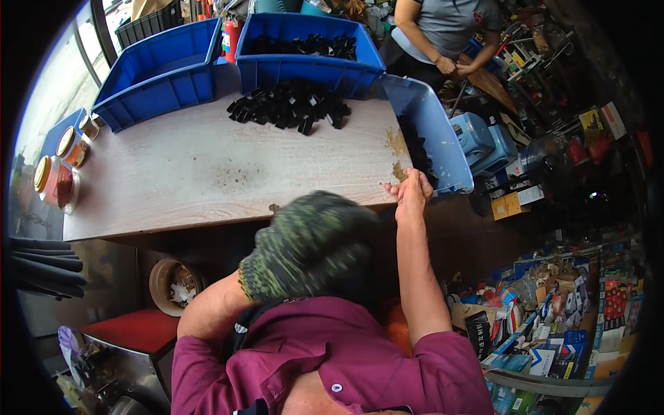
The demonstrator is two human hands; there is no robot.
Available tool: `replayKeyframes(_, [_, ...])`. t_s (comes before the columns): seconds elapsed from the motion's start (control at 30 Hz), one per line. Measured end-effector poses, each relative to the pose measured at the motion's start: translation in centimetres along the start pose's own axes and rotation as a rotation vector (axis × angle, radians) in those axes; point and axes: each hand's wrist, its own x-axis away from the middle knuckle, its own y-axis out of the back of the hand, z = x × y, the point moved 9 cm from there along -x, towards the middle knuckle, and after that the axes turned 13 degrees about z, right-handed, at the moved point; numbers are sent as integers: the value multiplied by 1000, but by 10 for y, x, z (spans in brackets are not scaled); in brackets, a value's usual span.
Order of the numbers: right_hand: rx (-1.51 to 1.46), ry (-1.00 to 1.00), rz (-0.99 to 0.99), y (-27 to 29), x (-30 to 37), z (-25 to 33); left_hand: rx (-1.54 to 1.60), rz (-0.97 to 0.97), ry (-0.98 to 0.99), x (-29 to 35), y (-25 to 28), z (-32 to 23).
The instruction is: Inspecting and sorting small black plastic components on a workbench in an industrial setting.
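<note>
the gloved left hand is blurred — can't tell its grip; the right hand, grip also unclear, is beside the pale-blue bin, black pieces partly hidden inside — a black heap sits on the surface.

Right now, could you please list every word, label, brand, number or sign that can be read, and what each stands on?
Printed wording is not copied out here, only where it stands:
Black box, lower right: pale characters, left unquoted.
Fire extinguisher: pale label, too small to read.
Grey shirt: small red chest mark, too small to read.
Other boxes at lower right: print mostly too small or blurred.
</note>
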Motion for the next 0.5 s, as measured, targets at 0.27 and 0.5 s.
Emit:
replayKeyframes(0.27, [-16, 22, -13, 1, 0, 3, 529, 30, 9, 46, -49, -44])
replayKeyframes(0.5, [-10, 27, -8, -4, 1, 1, 1051, -170, 96, 87, -62, -40])
